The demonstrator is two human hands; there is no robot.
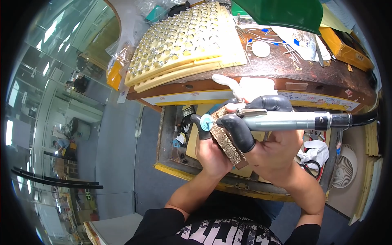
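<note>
My right hand (269, 143), with black finger cots on thumb and forefinger, grips a grey rotary handpiece (294, 121) whose small blue wheel (207, 122) points left. My left hand (210, 149), also with a black fingertip cover, holds a wide gold bracelet-like band (227, 139) set with small stones, pressed against the wheel. Both hands meet just below the wooden bench edge (196, 87), above an open drawer (175, 139).
Cream trays (183, 45) holding several rings lie on the bench at the back left. A green lamp shade (281, 12), a white dish (261, 49), loose tools and yellow boxes (347, 49) sit at the back right. A small white fan (345, 167) stands at the right.
</note>
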